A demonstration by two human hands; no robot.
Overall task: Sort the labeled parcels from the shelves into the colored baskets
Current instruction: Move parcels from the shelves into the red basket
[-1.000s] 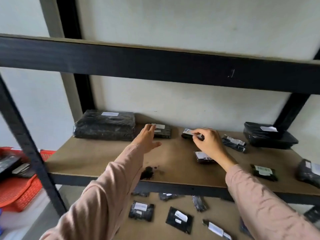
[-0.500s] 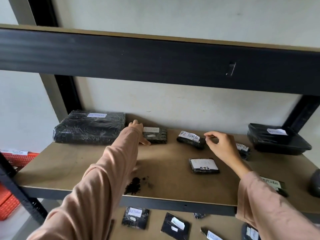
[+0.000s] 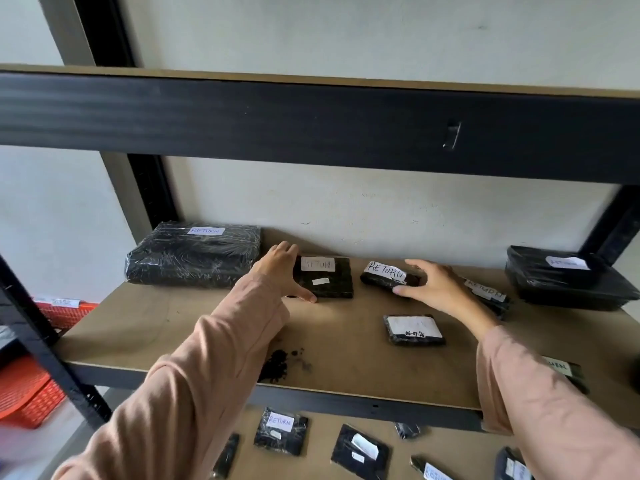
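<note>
The middle shelf board (image 3: 166,327) is cut off at its right end by the frame edge. Left of centre, the left hand (image 3: 278,271) is laid over the left edge of a flat square parcel (image 3: 329,284) marked RETURN. Its fingers are extended toward the wall and its thumb is spread along the parcel's front corner; the edge beneath the palm is hidden. Right of centre, the right hand (image 3: 438,289) is closed round the right end of a small rolled parcel (image 3: 382,277), also marked RETURN, with the thumb in front and the fingers behind; that end is concealed by the hand. Both parcels are located toward the back of the board, near the wall.

A large wrapped parcel (image 3: 194,258) marked RETURN is placed just beside the left hand, at the left of the board. A dated parcel (image 3: 414,329), its upper line of writing too faint to be read, is shown below the right hand in the frame. A narrow parcel (image 3: 490,294) is partly hidden behind the right wrist. At the right edge of the frame a wide black parcel (image 3: 568,285) bears a blurred label. A further parcel (image 3: 568,370) is mostly covered by the right sleeve (image 3: 554,427).

Along the bottom of the frame, several labelled parcels on the lower shelf (image 3: 318,441) are partly cut off. An orange basket (image 3: 24,393) is visible at the lower left, blurred and cut off by the frame.
</note>
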